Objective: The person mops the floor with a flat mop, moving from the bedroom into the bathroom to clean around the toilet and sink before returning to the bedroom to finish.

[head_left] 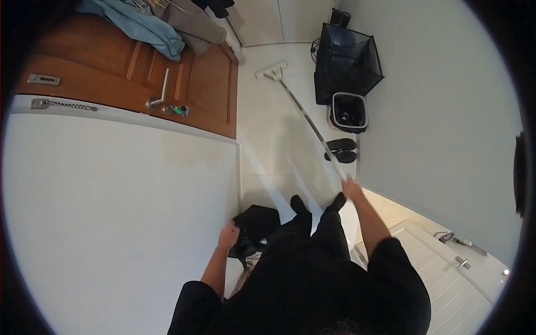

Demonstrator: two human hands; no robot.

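My right hand is closed round the upper end of a flat mop with a long, thin handle. The handle slants away from me to the far left, and its pale, wide head rests on the light floor tiles near the far end. My left hand hangs low on the left with its fingers curled and nothing visible in it. Close beside that hand, a black bag sits against the white wall.
Along the right wall stand a black mesh basket, a small bin and black slippers. A wooden door with keys and hanging clothes is on the left. A white door lies behind me on the right.
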